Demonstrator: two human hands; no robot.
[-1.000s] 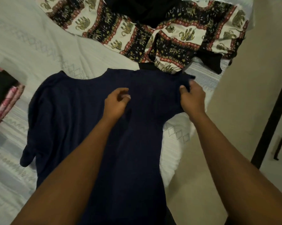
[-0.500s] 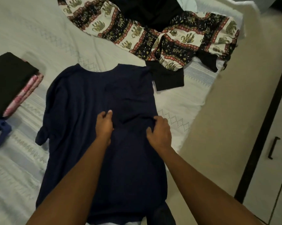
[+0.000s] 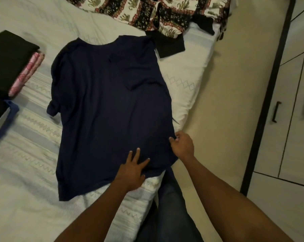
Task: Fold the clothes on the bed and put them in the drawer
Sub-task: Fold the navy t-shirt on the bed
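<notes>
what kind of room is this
Most likely a bedroom: a bed in a white embroidered spread, cream wardrobe doors with dark bar handles beside it, and a navy blue t-shirt laid flat on it.

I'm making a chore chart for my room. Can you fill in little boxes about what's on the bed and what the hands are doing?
shirt: dark blue, spread flat on the bed, right sleeve folded in
left hand: fingers straight, pressing the shirt near its bottom hem
right hand: pinching the shirt's right edge
folded pile: black on pink, left of the shirt
not folded yet: elephant-print cloth at the far end
cupboard: doors shut, to the right of the bed
</notes>
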